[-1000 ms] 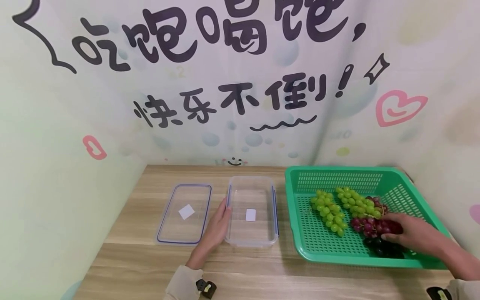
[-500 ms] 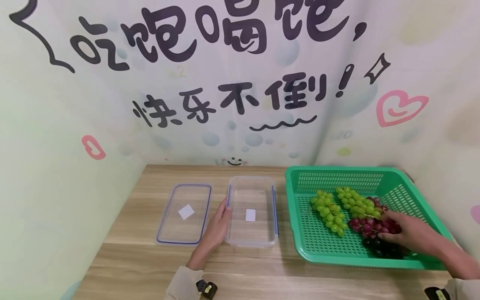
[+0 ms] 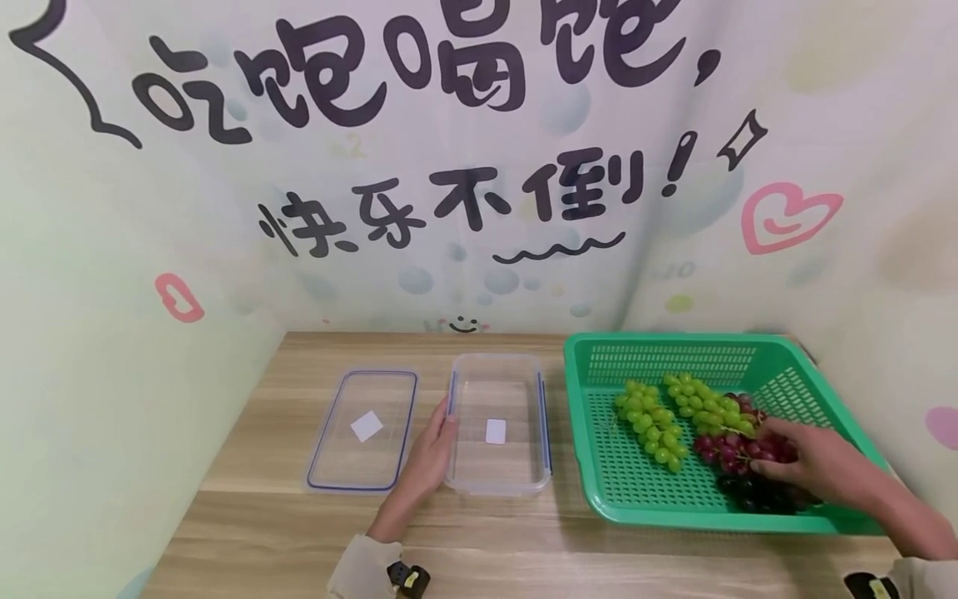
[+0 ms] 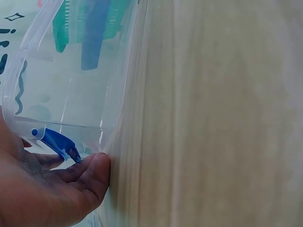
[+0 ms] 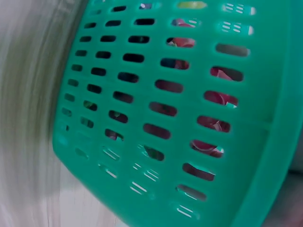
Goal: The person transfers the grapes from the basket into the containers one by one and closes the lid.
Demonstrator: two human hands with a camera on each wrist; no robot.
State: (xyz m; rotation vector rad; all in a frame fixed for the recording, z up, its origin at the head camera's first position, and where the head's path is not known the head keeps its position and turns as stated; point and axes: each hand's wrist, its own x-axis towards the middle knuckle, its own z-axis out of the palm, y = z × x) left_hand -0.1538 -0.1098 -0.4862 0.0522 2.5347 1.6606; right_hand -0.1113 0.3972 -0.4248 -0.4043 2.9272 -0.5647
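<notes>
The right hand pinches the red grapes in the basket, thumb on the near side; the far fingertips are hidden. A light hold by the stem would probably spare the berries, and a straight lift should avoid dragging the black grapes beside them or the 2 green bunches to the left. The left hand grips the box by its side, fingers curled near a latch, which should steady it. The red grapes lie directly at the right hand's fingers, well apart from the left.
</notes>
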